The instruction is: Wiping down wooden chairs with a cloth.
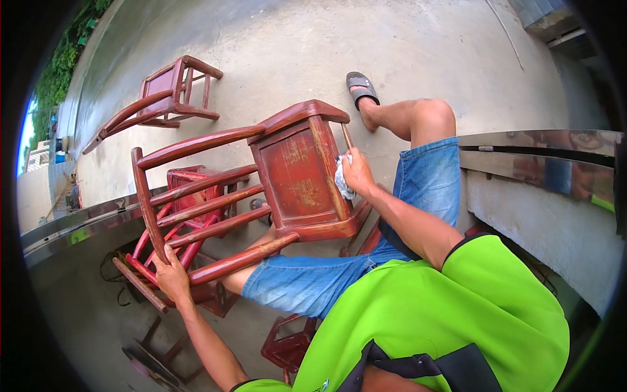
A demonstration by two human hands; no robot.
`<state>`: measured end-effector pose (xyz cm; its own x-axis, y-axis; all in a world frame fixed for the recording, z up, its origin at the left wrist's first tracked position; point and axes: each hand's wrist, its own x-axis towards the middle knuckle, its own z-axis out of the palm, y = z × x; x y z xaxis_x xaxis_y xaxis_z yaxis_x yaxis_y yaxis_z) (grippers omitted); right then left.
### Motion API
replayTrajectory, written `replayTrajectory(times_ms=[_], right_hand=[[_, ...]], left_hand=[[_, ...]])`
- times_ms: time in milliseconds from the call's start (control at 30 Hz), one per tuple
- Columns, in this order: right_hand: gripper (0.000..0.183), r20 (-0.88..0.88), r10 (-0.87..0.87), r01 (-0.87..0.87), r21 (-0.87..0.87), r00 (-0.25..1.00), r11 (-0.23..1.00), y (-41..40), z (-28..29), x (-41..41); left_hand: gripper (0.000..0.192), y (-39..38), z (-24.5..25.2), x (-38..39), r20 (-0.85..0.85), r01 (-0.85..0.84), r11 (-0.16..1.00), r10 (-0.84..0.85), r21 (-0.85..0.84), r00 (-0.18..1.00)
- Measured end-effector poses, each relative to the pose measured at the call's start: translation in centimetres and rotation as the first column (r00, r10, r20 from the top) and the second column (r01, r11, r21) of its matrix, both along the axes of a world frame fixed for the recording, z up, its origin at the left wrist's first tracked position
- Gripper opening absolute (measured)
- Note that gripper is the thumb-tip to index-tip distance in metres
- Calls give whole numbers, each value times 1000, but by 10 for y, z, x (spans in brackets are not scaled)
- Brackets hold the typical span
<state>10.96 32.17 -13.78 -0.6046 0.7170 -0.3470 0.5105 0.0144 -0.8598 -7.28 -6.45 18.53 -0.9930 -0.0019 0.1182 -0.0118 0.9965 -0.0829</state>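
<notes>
A reddish-brown wooden chair (299,171), its seat panel scuffed, lies tilted before me with its slatted back towards the left. My left hand (171,275) grips the end of the chair's top rail, near where the lowest slat meets it. At the far side of the seat, my right hand (356,171) clutches a crumpled whitish cloth (343,177) beside the front edge and a leg. My right fingers partly hide the cloth and that leg.
Another wooden chair (161,93) stands on the concrete floor at the upper left. A brighter red chair (196,188) shows behind the slats. A dark red stool (290,347) is at the bottom. Metal door tracks (548,161) run along both sides.
</notes>
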Motion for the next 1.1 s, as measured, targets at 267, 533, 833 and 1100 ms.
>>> replayTrajectory(times_ms=[267,533,833,1100], right_hand=[[49,316,144,-48,-295,938,954,-30,44,60],[44,-224,52,-7,195,973,981,8,51,-11],[28,-186,3,27,159,983,987,97,8,-149],[26,50,-110,115,-94,993,989,134,-119,-135]], left_hand=[[46,5,-1,3,-33,35,999,-36,-12,999],[40,9,-2,4,-54,28,999,-29,-19,998],[40,9,7,12,-63,37,999,-38,-18,997],[40,10,-3,2,-23,14,1000,-14,8,1000]])
